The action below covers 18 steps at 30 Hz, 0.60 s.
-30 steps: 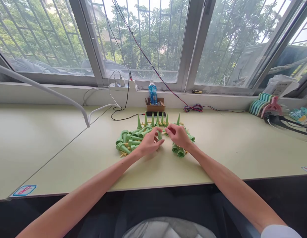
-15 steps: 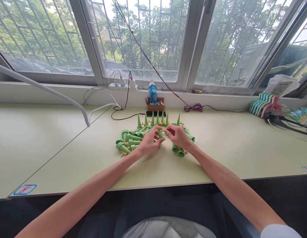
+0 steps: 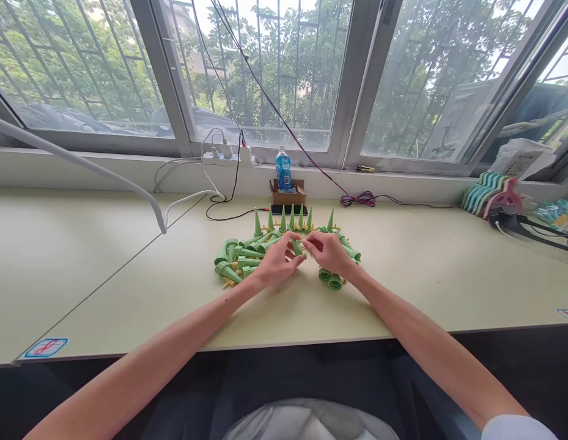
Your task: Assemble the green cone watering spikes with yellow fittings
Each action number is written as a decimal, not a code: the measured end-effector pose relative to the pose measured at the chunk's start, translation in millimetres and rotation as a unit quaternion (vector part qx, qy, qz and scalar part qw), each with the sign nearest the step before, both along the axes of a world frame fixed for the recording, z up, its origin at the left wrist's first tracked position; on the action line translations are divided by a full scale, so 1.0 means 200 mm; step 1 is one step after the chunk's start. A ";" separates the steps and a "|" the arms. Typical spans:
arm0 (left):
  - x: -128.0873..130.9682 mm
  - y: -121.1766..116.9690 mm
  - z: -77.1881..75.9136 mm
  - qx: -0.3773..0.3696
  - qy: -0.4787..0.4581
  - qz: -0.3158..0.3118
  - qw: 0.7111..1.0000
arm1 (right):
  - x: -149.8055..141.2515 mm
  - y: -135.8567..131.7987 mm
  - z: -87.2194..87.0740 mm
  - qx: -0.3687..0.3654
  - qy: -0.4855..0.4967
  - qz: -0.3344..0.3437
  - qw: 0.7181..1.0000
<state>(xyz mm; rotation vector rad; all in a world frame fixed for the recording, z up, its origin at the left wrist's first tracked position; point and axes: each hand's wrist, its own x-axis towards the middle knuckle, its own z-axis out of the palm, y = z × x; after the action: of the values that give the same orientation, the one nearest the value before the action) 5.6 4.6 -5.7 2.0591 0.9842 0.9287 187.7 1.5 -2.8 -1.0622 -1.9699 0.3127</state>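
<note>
My left hand [image 3: 278, 259] is closed around a green watering spike [image 3: 296, 247], a plastic cone that tilts between thumb and fingers. Just right of it, my right hand [image 3: 330, 249] has thumb and fingertips pinched together close to the spike; what they grip is too small to make out. Left of my hands lies a pile of green spikes [image 3: 226, 271] with yellow valve pieces. Behind them several spikes [image 3: 283, 220] stand upright in a row. Other spikes [image 3: 334, 282] lie below and around my right hand, partly covered by it.
At the back, a small cardboard box [image 3: 289, 198] holds a blue-labelled bottle [image 3: 283, 170], with a dark phone [image 3: 290, 209] in front. Cables [image 3: 357, 198] run along the table [image 3: 430, 269]. Colourful hangers [image 3: 488, 194] and a black strap [image 3: 531, 226] lie at right. A white tube [image 3: 104, 174] crosses the left.
The spike in my left hand has turned slightly, and its lower end has shifted a little left. My right hand stays pinched beside it, nearly still.
</note>
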 end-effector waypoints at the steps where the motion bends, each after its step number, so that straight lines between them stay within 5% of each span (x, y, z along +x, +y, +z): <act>1: 0.00 0.00 0.00 0.002 0.001 0.001 1.000 | 0.00 0.00 0.00 -0.001 -0.001 0.000 1.000; 18: 0.01 -0.03 0.01 0.091 0.026 0.020 0.995 | -0.01 0.00 -0.01 -0.009 0.012 0.002 1.000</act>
<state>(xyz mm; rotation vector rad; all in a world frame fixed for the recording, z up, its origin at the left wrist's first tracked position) 7.3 -2.0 -4.4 2.2315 1.0036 1.0242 186.2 1.8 -4.6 -1.0602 -1.9515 0.3444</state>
